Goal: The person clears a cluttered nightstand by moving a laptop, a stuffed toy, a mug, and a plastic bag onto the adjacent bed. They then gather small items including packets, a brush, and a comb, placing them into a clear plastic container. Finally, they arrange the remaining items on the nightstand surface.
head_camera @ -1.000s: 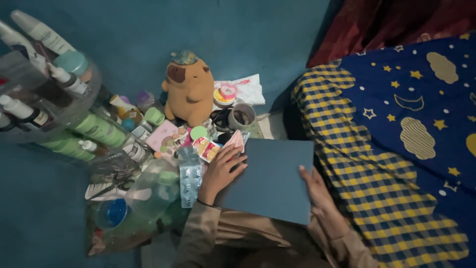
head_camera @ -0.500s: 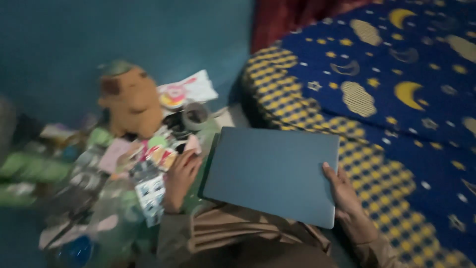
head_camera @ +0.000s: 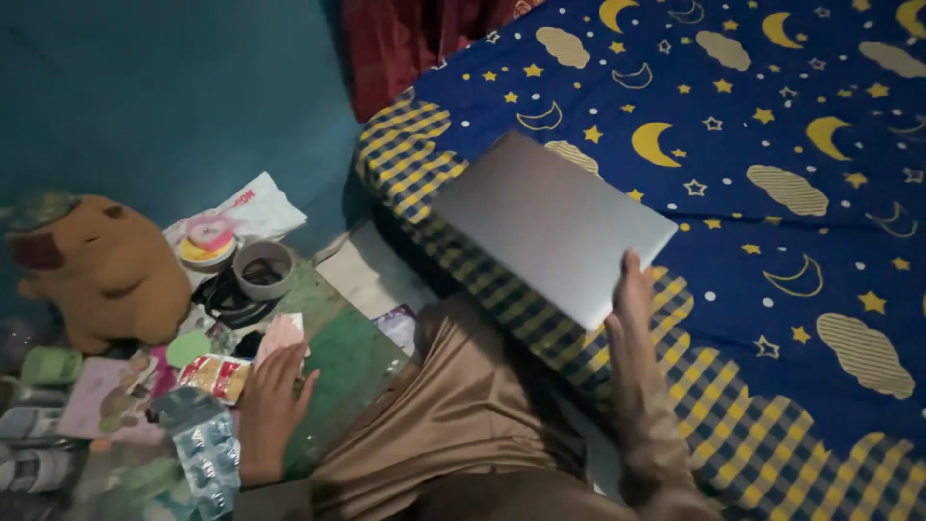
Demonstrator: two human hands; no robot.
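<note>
Right hand grips closed laptop

Laptop moved from the lap onto the bed

A second ago the closed grey laptop lay flat over the person's lap with both hands on it; now it sits tilted over the chequered edge of the bed, held only by the right hand at its near corner. The left hand has let go of it and rests flat on the green surface, among the small packets. The view has swung to the right, so the rack of bottles has gone out of sight and the brown plush toy now sits at the left edge
</note>
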